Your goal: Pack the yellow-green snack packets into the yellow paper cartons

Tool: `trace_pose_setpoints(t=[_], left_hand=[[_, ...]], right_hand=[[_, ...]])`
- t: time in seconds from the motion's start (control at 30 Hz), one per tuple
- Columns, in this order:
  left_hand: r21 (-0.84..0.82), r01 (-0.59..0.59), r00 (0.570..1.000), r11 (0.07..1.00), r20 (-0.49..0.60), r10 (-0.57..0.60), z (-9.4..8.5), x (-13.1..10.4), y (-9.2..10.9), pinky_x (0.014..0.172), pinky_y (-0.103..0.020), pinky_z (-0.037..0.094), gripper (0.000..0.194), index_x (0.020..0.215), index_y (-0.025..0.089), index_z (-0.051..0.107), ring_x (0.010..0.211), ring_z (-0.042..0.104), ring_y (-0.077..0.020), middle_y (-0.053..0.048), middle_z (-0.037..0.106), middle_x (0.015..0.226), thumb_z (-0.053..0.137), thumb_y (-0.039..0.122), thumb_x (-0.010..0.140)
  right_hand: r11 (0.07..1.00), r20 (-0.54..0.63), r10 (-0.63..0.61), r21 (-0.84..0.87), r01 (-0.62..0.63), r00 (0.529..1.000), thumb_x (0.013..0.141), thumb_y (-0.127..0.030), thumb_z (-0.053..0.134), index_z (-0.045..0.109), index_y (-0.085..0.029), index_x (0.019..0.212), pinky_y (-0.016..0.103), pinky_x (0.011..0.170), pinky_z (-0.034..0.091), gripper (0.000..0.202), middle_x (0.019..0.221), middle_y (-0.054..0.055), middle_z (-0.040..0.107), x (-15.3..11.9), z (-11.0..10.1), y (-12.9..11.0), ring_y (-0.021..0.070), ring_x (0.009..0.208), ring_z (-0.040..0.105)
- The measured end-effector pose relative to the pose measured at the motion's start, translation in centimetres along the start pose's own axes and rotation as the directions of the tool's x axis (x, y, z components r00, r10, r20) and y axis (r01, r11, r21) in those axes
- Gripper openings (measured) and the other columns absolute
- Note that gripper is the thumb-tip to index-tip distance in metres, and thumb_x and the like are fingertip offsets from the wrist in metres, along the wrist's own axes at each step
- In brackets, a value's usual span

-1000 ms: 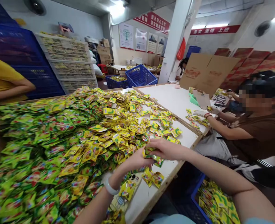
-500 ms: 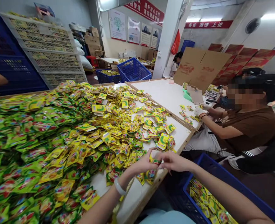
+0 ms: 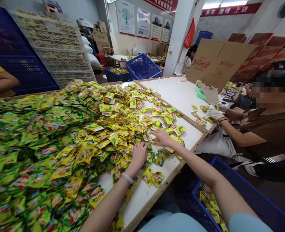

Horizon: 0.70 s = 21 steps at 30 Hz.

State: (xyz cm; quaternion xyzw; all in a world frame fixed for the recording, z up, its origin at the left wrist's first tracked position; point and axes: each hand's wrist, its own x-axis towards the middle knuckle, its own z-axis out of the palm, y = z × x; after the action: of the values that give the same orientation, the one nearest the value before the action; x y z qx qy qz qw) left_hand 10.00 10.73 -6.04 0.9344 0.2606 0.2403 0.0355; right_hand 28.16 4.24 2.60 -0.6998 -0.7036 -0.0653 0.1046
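Note:
A huge heap of small yellow and green sachets (image 3: 50, 141) covers the white table (image 3: 147, 196). My left hand (image 3: 138, 154) lies palm down on sachets at the heap's near right edge, fingers spread, a white band on its wrist. My right hand (image 3: 162, 137) reaches flat onto loose sachets a little farther right, fingers apart. Neither hand visibly grips a sachet. Two sachets (image 3: 154, 177) lie apart near the table's front edge.
A blue crate (image 3: 243, 196) holding sachets stands on the floor at my right. A seated person in a brown top (image 3: 265, 132) works at the adjoining white table (image 3: 181, 96). Another person's arm (image 3: 2, 82) is at far left. Stacked crates (image 3: 57, 54) and cardboard (image 3: 217, 64) stand behind.
Both hands had held a small bundle of sachets together at the table's front edge. Now they are empty and have moved forward onto the heap, spread apart.

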Motion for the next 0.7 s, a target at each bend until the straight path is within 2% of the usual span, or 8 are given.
trace_pose_setpoints(t=[0.07,0.13,0.23,0.3,0.4,0.5,0.6,0.7], left_hand=[[0.013,-0.031,0.999,0.999,0.034,0.031,-0.4,-0.4,0.3,0.097,-0.052,0.047,0.028,0.104,0.013,0.072,0.101,0.064,-0.0316,-0.018,0.069,0.103,0.046,0.011,0.093],[0.005,-0.086,0.994,0.996,0.068,0.086,-1.1,-1.3,0.2,0.101,-0.047,0.046,0.025,0.107,0.017,0.072,0.103,0.065,-0.0281,-0.013,0.071,0.106,0.051,0.014,0.093],[0.011,-0.142,0.99,0.99,0.025,0.142,-2.8,-2.9,-1.0,0.108,-0.044,0.043,0.026,0.117,0.022,0.069,0.123,0.058,-0.0275,-0.011,0.068,0.124,0.057,0.022,0.094],[0.072,-0.104,0.993,0.992,-0.044,0.108,-4.0,-3.5,-2.4,0.111,-0.049,0.04,0.033,0.125,0.02,0.066,0.133,0.052,-0.0313,-0.014,0.064,0.135,0.058,0.023,0.093],[0.118,-0.053,0.997,0.992,-0.048,0.059,-5.3,-3.5,-4.7,0.112,-0.054,0.039,0.036,0.127,0.019,0.066,0.132,0.054,-0.0336,-0.016,0.064,0.136,0.057,0.021,0.092],[0.032,-0.04,0.999,0.999,-0.018,0.041,-5.6,-3.0,-6.2,0.111,-0.051,0.041,0.033,0.113,0.022,0.073,0.122,0.063,-0.0289,-0.011,0.073,0.121,0.047,0.015,0.095],[-0.041,-0.034,0.999,0.999,0.007,0.034,-5.5,-3.2,-6.8,0.115,-0.052,0.038,0.033,0.111,0.023,0.074,0.124,0.062,-0.0276,-0.009,0.075,0.118,0.047,0.014,0.095],[-0.047,-0.093,0.994,0.995,0.059,0.095,-5.4,-4.0,-6.9,0.12,-0.054,0.031,0.035,0.125,0.025,0.068,0.137,0.052,-0.0301,-0.01,0.068,0.133,0.063,0.029,0.09]], right_hand=[[0.994,0.036,-0.074,0.089,0.07,0.997,0.085,-0.023,0.067,0.065,-0.022,0.13,0.042,0.107,0.038,0.045,0.134,0.011,0.064,1.9,2.6,-1.7,0.0282,0.124,0.054],[0.978,0.028,-0.082,0.193,0.075,0.996,0.087,-0.018,0.063,0.07,-0.019,0.12,0.044,0.109,0.035,0.034,0.126,0.012,0.067,2.9,3.8,-2.1,0.0289,0.121,0.055],[0.924,-0.035,-0.021,0.38,0.032,0.999,0.091,-0.02,0.059,0.074,-0.018,0.102,0.044,0.108,0.036,0.019,0.107,0.012,0.071,2.8,4.1,-0.8,0.028,0.115,0.057],[0.853,-0.088,0.062,0.522,-0.007,0.994,0.093,-0.03,0.058,0.072,-0.018,0.096,0.043,0.102,0.042,0.018,0.102,0.012,0.07,1.9,4.0,0.1,0.0272,0.111,0.059],[0.667,-0.104,0.19,0.743,-0.051,0.976,0.098,-0.049,0.047,0.066,-0.018,0.094,0.036,0.08,0.054,0.037,0.088,0.008,0.067,0.6,4.1,-0.1,0.0224,0.089,0.066],[0.411,-0.052,0.23,0.91,-0.048,0.972,0.093,-0.063,0.048,0.061,-0.02,0.094,0.03,0.062,0.055,0.045,0.081,0.003,0.066,-0.8,4.6,-1.9,0.0177,0.073,0.067],[0.175,-0.004,0.239,0.984,-0.039,0.971,0.084,-0.066,0.062,0.06,-0.021,0.091,0.031,0.062,0.057,0.046,0.083,0.003,0.068,-1.9,4.7,-3.9,0.0187,0.076,0.069],[0.003,0.042,0.253,0.999,-0.044,0.967,0.08,-0.065,0.067,0.061,-0.022,0.091,0.035,0.064,0.059,0.044,0.082,0.004,0.07,-1.2,3.8,-5.0,0.0222,0.081,0.07]])
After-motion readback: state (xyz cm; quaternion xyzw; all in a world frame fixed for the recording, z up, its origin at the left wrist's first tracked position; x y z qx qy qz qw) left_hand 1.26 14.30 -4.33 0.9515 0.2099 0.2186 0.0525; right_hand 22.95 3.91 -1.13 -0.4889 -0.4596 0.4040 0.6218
